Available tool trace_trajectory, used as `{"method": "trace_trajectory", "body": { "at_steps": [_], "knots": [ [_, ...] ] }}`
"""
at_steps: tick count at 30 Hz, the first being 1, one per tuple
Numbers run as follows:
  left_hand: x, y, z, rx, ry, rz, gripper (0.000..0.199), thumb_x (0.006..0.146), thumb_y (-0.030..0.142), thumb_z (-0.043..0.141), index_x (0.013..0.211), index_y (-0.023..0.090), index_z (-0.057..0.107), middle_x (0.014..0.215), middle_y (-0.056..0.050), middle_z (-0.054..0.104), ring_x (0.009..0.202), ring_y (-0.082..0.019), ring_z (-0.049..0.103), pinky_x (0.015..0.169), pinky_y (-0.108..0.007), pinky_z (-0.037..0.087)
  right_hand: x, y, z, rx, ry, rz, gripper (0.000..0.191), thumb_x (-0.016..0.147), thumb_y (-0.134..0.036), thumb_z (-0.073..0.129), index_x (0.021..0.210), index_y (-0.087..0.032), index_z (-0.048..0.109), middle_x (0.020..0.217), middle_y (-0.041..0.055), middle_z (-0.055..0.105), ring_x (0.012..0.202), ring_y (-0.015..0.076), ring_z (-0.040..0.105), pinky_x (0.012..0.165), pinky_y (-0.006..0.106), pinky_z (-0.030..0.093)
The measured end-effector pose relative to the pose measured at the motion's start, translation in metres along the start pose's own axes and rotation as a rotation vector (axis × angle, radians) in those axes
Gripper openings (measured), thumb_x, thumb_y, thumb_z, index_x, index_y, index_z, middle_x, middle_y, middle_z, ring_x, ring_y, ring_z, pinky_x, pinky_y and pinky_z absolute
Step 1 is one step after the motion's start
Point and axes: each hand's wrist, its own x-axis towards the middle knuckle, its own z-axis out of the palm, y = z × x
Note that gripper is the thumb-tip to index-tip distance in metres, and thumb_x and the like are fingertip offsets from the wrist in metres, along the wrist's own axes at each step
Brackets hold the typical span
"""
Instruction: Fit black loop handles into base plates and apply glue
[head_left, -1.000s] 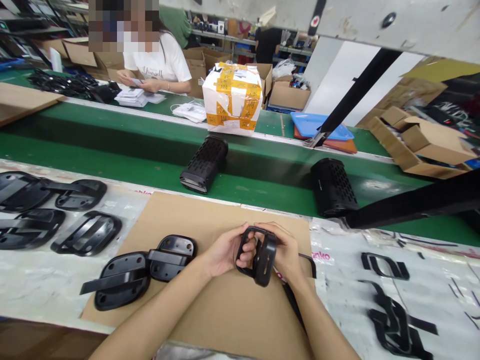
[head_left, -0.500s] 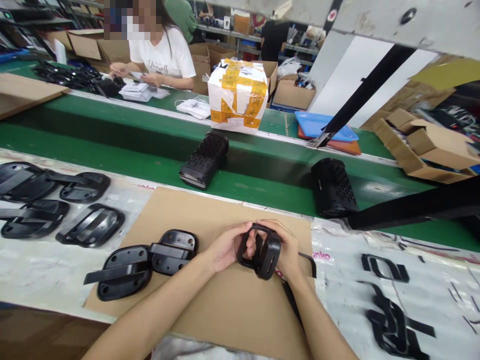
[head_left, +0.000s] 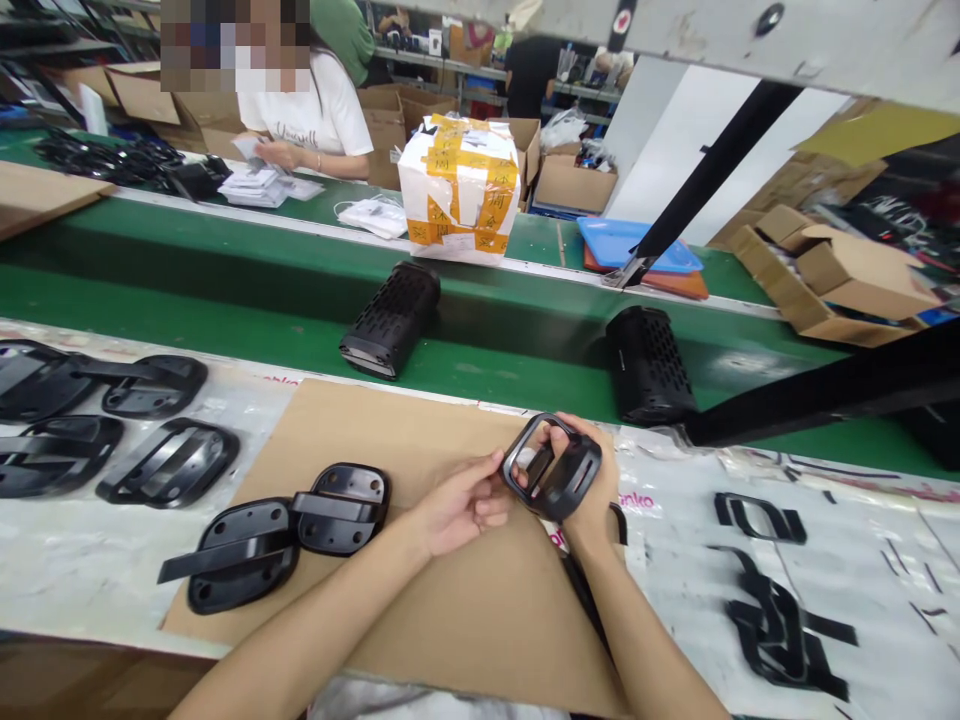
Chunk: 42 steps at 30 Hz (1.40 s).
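I record one black plastic rounded frame with a broad slotted side (head_left: 568, 478), held up over the tan cardboard sheet (head_left: 442, 630) at its far right part. My right hand (head_left: 592, 470) grasps it, fingers wrapped around the side and visible through the opening. My left hand (head_left: 461, 508) grips nothing: its fingers are loosely curled, and its index fingertip is at the frame's left edge; contact there cannot be confirmed. On the left part of the sheet lie two black rounded plates with crosswise bands (head_left: 345, 510), side by side, the band of one reaching the other. Further left, on the white-covered tabletop (head_left: 67, 560), I count four similar black pieces (head_left: 169, 462), in two rows of two; two are cut off by the view's edge. To the right of the sheet are one flat black frame piece (head_left: 760, 518) and, nearer me, one heap of black curved parts and strips (head_left: 784, 625), overlapping too much to count. One slim black item (head_left: 586, 600) is partly hidden by my right forearm. Beyond, on the green surface (head_left: 495, 370), lie two black perforated housings (head_left: 651, 365), well apart. Behind them stand one white carton bound with yellow tape (head_left: 459, 190) and one blue tray (head_left: 637, 245). One person in a white shirt (head_left: 311, 115) sits across, handling papers.
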Motion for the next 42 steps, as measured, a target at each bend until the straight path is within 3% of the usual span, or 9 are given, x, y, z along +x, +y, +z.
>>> {"method": "trace_trajectory", "body": {
  "at_steps": [4,7,11,16,19,22,32,38,42],
  "knots": [
    [0.001,-0.002,-0.002,0.045,-0.014,0.149,0.037,0.081,0.042,0.083,0.079,0.011,0.065,0.067,0.005,0.055,0.039,0.003,0.018,0.045,-0.018,0.016,-0.002,0.006,0.000,0.087,-0.152,0.104,0.026,0.092,-0.038,0.069,0.111,-0.020,0.073,0.091,0.0056,0.075,0.079,0.0216,0.070,0.076,0.035,0.058],
    [0.002,-0.001,-0.004,0.174,-0.012,0.176,0.042,0.083,0.049,0.079,0.075,0.011,0.062,0.055,0.009,0.041,0.037,0.003,0.015,0.044,-0.019,0.014,-0.003,0.011,-0.001,0.119,-0.234,0.162,0.027,0.093,-0.041,0.067,0.110,-0.020,0.073,0.087,0.0054,0.074,0.078,0.0226,0.070,0.080,0.038,0.059],
    [0.002,0.005,-0.002,0.268,0.026,0.189,0.042,0.080,0.050,0.079,0.077,0.012,0.061,0.067,0.002,0.056,0.039,0.001,0.023,0.041,-0.021,0.007,-0.004,0.013,-0.002,0.095,-0.209,0.162,0.029,0.093,-0.042,0.068,0.111,-0.020,0.075,0.098,0.0074,0.076,0.086,0.0242,0.071,0.088,0.041,0.059],
    [0.000,0.009,-0.002,0.471,0.023,0.214,0.044,0.085,0.055,0.071,0.075,0.013,0.065,0.076,-0.006,0.062,0.062,-0.010,0.051,0.047,-0.021,0.026,-0.005,0.014,-0.005,0.066,-0.263,0.097,0.026,0.095,-0.040,0.067,0.113,-0.023,0.077,0.105,0.0075,0.076,0.094,0.0259,0.072,0.091,0.042,0.058],
    [0.002,0.008,-0.007,0.666,0.061,0.292,0.052,0.092,0.062,0.058,0.078,0.013,0.067,0.069,-0.004,0.063,0.061,-0.012,0.053,0.056,-0.024,0.037,-0.007,0.015,-0.006,0.107,-0.452,-0.041,0.020,0.098,-0.032,0.066,0.114,-0.027,0.077,0.103,0.0052,0.076,0.093,0.0232,0.072,0.088,0.038,0.058],
    [0.003,0.005,-0.011,0.727,0.107,0.322,0.055,0.095,0.066,0.048,0.074,0.017,0.061,0.052,0.001,0.053,0.050,-0.012,0.046,0.054,-0.026,0.035,-0.009,0.013,-0.004,0.133,-0.586,-0.110,0.021,0.100,-0.027,0.064,0.119,-0.029,0.074,0.103,0.0036,0.074,0.094,0.0206,0.071,0.086,0.034,0.057],
    [0.003,-0.014,0.000,0.838,0.267,0.436,0.059,0.096,0.072,0.037,0.064,0.023,0.039,0.052,0.005,0.038,0.052,-0.013,0.036,0.055,-0.029,0.029,-0.015,0.010,-0.003,0.069,-0.521,-0.131,0.017,0.099,-0.028,0.066,0.114,-0.025,0.075,0.104,0.0045,0.078,0.089,0.0204,0.075,0.082,0.033,0.061],
    [0.008,-0.029,-0.007,0.942,0.400,0.470,0.059,0.100,0.069,0.026,0.067,0.022,0.040,0.059,0.003,0.041,0.058,-0.015,0.040,0.060,-0.030,0.030,-0.019,0.011,-0.004,-0.017,-0.469,-0.141,0.014,0.099,-0.031,0.066,0.106,-0.023,0.075,0.099,0.0044,0.078,0.084,0.0203,0.075,0.083,0.033,0.061],
    [0.009,-0.020,-0.007,0.942,0.361,0.461,0.057,0.101,0.065,0.027,0.067,0.022,0.042,0.057,0.003,0.042,0.058,-0.015,0.042,0.061,-0.030,0.033,-0.013,0.007,0.001,-0.047,-0.522,-0.117,0.013,0.099,-0.032,0.065,0.104,-0.023,0.074,0.096,0.0035,0.078,0.081,0.0197,0.074,0.079,0.031,0.061]
  ]
}}
